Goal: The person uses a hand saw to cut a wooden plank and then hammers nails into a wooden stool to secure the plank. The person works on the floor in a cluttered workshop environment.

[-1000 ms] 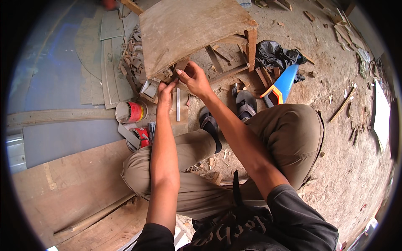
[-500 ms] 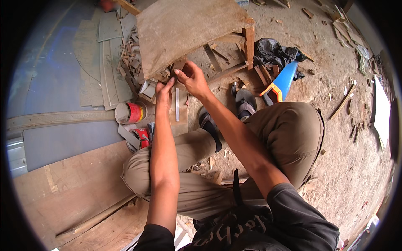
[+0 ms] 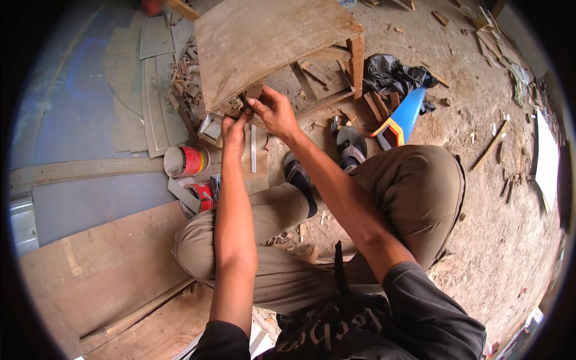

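Note:
My left hand and my right hand meet at the near edge of a low wooden table with a worn plywood top. Between their fingertips is a small flat brown piece, perhaps wood; its lower part is hidden by the fingers. Both hands are closed on it, thumbs close together. Several small wood offcuts lie under the table edge beside my left hand. Just below the hands, a narrow pale strip lies on a brown board.
Two red-labelled cans stand left of my left forearm. A handsaw with a blue blade and orange-black handle leans by a black plastic bag. Wood scraps are heaped left of the table. My sandalled feet rest below it.
Almost nothing differs. Both hands have shifted very slightly to the left and keep hold of the small brown piece, and the whole view has moved a little.

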